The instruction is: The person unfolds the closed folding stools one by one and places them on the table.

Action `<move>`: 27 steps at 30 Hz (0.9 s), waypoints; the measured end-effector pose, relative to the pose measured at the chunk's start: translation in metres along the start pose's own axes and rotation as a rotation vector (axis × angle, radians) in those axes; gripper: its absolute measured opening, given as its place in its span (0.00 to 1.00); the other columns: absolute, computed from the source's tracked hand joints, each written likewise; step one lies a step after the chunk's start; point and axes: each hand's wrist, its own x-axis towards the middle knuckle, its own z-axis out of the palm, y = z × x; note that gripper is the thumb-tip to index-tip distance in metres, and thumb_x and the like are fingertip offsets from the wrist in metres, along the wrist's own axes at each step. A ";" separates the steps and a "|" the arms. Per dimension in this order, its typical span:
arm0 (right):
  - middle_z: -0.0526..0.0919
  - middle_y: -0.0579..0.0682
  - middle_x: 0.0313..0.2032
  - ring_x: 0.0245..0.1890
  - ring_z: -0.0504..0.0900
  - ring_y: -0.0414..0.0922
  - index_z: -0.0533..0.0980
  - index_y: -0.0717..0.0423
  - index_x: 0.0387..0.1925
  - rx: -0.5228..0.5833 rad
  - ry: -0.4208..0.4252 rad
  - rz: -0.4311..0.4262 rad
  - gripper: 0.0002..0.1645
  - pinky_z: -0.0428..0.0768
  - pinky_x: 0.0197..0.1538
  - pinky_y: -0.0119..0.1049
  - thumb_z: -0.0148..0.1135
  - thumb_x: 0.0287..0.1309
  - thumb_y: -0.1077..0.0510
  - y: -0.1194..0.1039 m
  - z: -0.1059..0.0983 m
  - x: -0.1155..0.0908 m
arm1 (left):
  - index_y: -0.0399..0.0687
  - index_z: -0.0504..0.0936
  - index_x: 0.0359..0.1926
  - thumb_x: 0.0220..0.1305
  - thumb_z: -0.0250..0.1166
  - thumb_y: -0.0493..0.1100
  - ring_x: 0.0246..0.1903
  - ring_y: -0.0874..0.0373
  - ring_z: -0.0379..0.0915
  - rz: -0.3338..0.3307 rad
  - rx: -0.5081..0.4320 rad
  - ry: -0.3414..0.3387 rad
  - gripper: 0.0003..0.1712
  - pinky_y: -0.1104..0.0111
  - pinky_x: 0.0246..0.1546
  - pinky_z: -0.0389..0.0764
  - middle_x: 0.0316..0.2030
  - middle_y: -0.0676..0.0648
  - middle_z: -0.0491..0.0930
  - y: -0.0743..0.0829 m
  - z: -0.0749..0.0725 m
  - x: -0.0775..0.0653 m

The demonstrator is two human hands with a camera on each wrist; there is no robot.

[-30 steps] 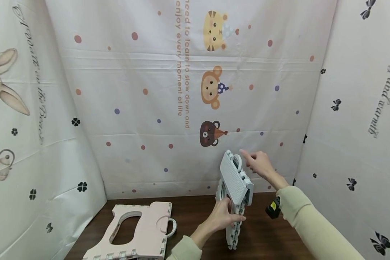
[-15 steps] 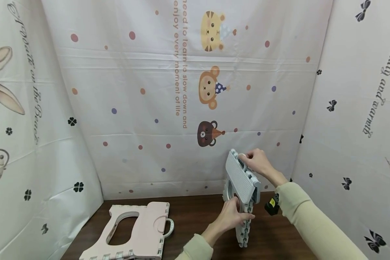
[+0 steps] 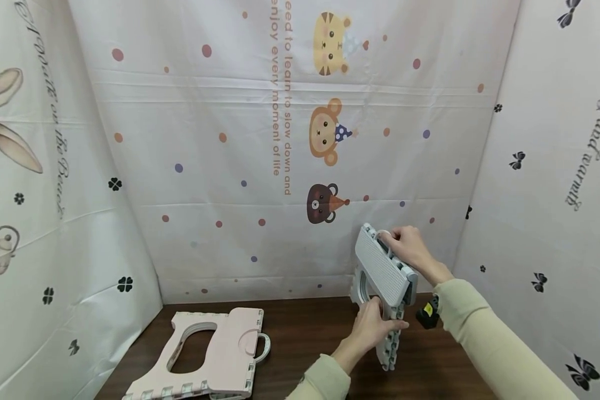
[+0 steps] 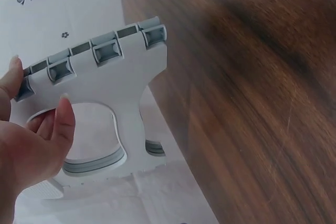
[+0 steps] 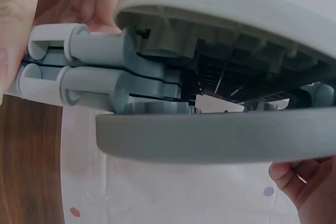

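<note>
The person over there is wearing long sleeves in a pale, yellowish green, plain as far as I can see. The right sleeve (image 3: 517, 350) ends in a wide cuff (image 3: 462, 304), marked off by a crease. By that wrist sits a chunky black gadget (image 3: 425, 319) with a bright yellow patch, its marking too small for me to read. Less shows of the left sleeve (image 3: 325, 383), its cuff just as pale.

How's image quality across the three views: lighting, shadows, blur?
Head: bright, fairly even light, creases showing on the pale cloth, pink stool reasonably sharp. Left wrist: dimmer, slightly soft, left hand readable. Right wrist: gray stool looms close, deep shadow inside it.
</note>
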 end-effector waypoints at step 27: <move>0.64 0.43 0.11 0.13 0.64 0.40 0.65 0.53 0.13 -0.074 -0.049 0.072 0.27 0.64 0.21 0.30 0.54 0.67 0.49 0.021 0.003 -0.018 | 0.52 0.74 0.28 0.43 0.79 0.52 0.20 0.68 0.61 0.004 0.022 -0.031 0.21 0.74 0.19 0.66 0.21 0.58 0.71 -0.005 0.023 -0.003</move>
